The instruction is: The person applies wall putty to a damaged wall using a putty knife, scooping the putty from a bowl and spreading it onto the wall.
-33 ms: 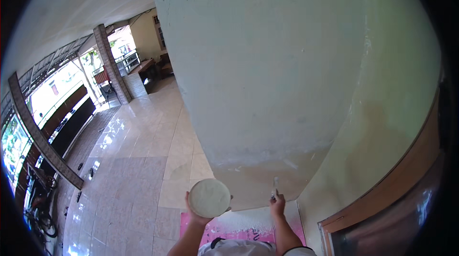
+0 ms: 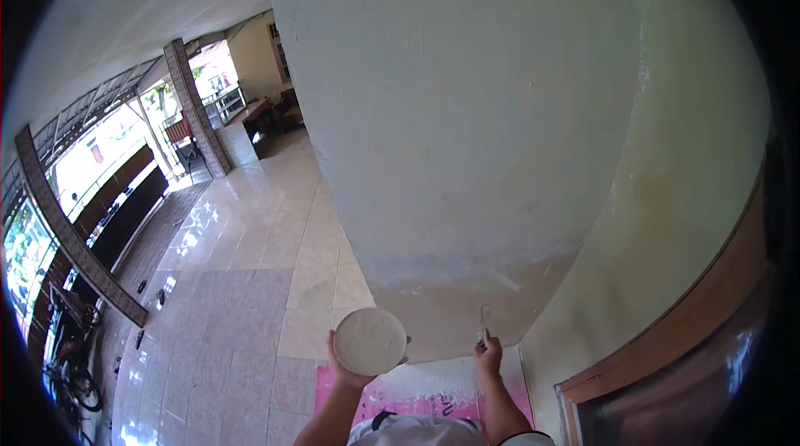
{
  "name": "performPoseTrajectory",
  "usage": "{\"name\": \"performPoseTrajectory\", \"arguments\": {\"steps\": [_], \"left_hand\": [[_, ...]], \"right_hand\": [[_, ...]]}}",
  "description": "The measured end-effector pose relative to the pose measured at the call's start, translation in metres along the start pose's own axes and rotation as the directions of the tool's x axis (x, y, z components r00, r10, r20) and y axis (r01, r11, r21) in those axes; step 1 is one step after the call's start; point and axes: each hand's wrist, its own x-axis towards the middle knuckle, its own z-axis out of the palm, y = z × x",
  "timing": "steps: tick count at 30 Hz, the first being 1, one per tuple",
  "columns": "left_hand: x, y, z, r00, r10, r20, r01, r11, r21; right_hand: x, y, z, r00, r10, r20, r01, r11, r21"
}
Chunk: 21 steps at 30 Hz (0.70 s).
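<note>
My left hand (image 2: pixel 347 375) is wrapped round a round, pale tub (image 2: pixel 370 342), held level in front of me. Its top shows a smooth off-white surface like filler paste. My right hand (image 2: pixel 490 354) is closed on the handle of a small scraper (image 2: pixel 484 323), whose blade points up and away from me. Beyond both hands stands a pale grey-green wall (image 2: pixel 450 129) with a brownish, damp-looking band (image 2: pixel 450 304) along its foot. Whether the blade touches that wall, I cannot tell.
A pink sheet (image 2: pixel 333 392), dusted white, lies on the floor below my hands. To the right, a greenish wall (image 2: pixel 692 188) meets a wood-framed window or door (image 2: pixel 667 346). At left are a tiled floor (image 2: pixel 237 304), pillars (image 2: pixel 196 113) and a parked motorcycle (image 2: pixel 75 363).
The tub in my left hand sits slightly farther right and higher in the picture. My right hand and the scraper have shifted slightly right. The view itself has moved a little.
</note>
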Motion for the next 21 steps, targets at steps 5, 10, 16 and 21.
{"name": "performPoseTrajectory", "arguments": {"steps": [5, 10, 16, 21], "left_hand": [[0.024, -0.036, 0.016, 0.999, -0.02, -0.043, 0.023, 0.997, 0.072], [0.055, -0.077, 0.05, 0.996, -0.026, -0.09, 0.036, 0.993, 0.111], [0.06, -0.11, 0.049, 0.996, -0.037, -0.08, 0.039, 0.999, 0.034], [0.064, -0.128, 0.049, 0.994, -0.048, -0.097, 0.046, 0.999, -0.03]], "right_hand": [[0.057, -0.127, -0.119, 0.985, 0.116, 0.126, -0.149, 0.945, 0.292], [0.115, -0.235, -0.231, 0.931, -0.312, 0.189, 0.247, 0.921, 0.301], [0.131, -0.256, -0.272, 0.775, -0.428, 0.465, 0.5, 0.865, -0.036], [0.133, -0.241, -0.283, 0.743, -0.473, 0.474, 0.583, 0.805, -0.111]]}}
